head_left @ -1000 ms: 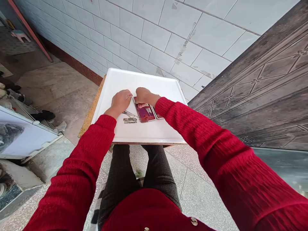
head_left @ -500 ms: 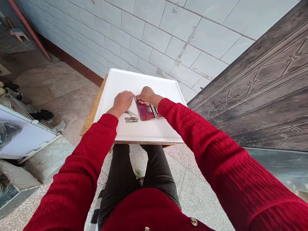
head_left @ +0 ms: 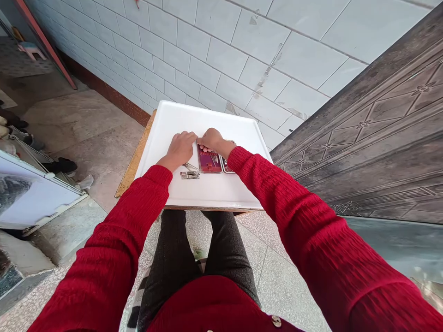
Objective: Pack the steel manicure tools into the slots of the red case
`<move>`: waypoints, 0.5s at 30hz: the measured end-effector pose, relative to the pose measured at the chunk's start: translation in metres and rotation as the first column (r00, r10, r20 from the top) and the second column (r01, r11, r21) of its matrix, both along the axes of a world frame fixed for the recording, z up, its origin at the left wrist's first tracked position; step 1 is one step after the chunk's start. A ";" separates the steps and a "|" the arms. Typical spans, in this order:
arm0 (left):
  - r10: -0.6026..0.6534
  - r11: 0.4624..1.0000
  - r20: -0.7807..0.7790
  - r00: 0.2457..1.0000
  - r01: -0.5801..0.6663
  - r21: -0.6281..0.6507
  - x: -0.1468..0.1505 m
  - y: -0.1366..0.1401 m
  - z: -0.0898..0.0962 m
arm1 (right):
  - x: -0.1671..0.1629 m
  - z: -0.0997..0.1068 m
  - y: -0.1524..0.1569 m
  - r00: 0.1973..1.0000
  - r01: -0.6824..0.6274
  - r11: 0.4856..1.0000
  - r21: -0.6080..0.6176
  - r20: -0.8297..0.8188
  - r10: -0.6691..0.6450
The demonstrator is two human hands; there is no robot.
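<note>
An open manicure case [head_left: 209, 165] with a dark red lining and small metal tools lies on a white tray [head_left: 228, 191]. My left hand [head_left: 182, 146] rests at the case's upper left edge, its fingers curled and their tips mostly hidden. Over the upper part of the lining is my right hand [head_left: 211, 139], fingers closed; whatever is between them is hidden. Nail clippers [head_left: 190, 175] lie on the tray just left of the case. Partly under my left hand, a slim metal tool [head_left: 189, 166] shows beside them. My right wrist covers some of the case's right half.
The tray sits on a wooden-edged table [head_left: 133, 162] against a white tiled wall [head_left: 200, 60]. A dark patterned metal door [head_left: 367, 133] stands close on the right. A white rack [head_left: 38, 184] is at the left.
Both hands stay at the case, with the right hand slightly lower on it. More of the case's right half shows now. The whole view has shifted slightly.
</note>
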State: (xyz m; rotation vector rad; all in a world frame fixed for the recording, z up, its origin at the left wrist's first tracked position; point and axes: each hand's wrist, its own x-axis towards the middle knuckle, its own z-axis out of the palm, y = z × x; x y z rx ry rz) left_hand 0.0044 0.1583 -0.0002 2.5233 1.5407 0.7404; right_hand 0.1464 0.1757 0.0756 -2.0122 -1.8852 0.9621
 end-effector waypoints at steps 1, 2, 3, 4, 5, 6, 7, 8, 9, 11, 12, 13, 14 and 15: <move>-0.005 1.000 0.005 1.000 0.005 -0.006 0.000 0.001 0.000 | 0.000 0.001 -0.001 1.000 -0.001 1.000 0.000 0.007 0.001; -0.007 1.000 0.013 1.000 0.007 -0.014 0.000 0.002 0.000 | 0.000 0.002 -0.003 1.000 -0.002 1.000 -0.003 0.015 0.002; -0.006 1.000 0.024 1.000 0.006 -0.024 0.000 0.003 0.000 | 0.000 0.004 -0.005 1.000 -0.004 1.000 -0.007 0.022 0.005; -0.003 0.999 0.035 0.999 0.004 -0.031 0.000 0.003 0.000 | -0.001 0.005 -0.006 1.000 -0.008 1.000 -0.010 0.030 0.008; -0.001 0.999 0.046 0.999 0.003 -0.037 -0.001 0.003 0.001 | -0.001 0.006 -0.007 0.999 -0.011 1.000 -0.012 0.040 0.011; -0.001 0.999 0.055 0.998 0.003 -0.038 -0.001 0.003 0.001 | -0.001 0.007 -0.008 0.998 -0.014 1.000 -0.011 0.054 0.014; 0.000 0.999 0.064 0.998 0.003 -0.037 -0.002 0.003 0.001 | 0.000 0.007 -0.008 0.997 -0.014 1.000 -0.007 0.070 0.014; -0.001 0.999 0.072 0.997 0.004 -0.034 -0.002 0.003 0.001 | 0.001 0.006 -0.007 0.996 -0.011 1.000 0.001 0.086 0.011; -0.004 0.999 0.077 0.997 0.006 -0.031 -0.002 0.003 0.001 | 0.002 0.005 -0.005 0.995 -0.008 1.000 0.012 0.096 0.007; -0.007 0.999 0.082 0.997 0.009 -0.031 -0.002 0.003 0.000 | 0.005 0.002 0.002 0.995 0.004 0.999 0.051 0.098 -0.009; -0.007 0.999 0.084 0.996 0.010 -0.033 -0.002 0.003 0.000 | 0.007 0.001 0.006 0.996 0.012 0.996 0.083 0.085 -0.019; -0.009 0.999 0.088 0.996 0.012 -0.039 -0.001 0.003 0.000 | 0.009 0.000 0.009 0.998 0.019 0.992 0.122 0.064 -0.027; -0.008 0.999 0.099 0.995 0.012 -0.046 -0.001 0.003 0.000 | 0.010 0.000 0.012 0.999 0.023 0.987 0.161 0.040 -0.030; -0.002 0.999 0.117 0.993 0.009 -0.054 -0.001 0.003 0.000 | 0.011 0.001 0.013 1.000 0.018 0.982 0.190 0.017 -0.022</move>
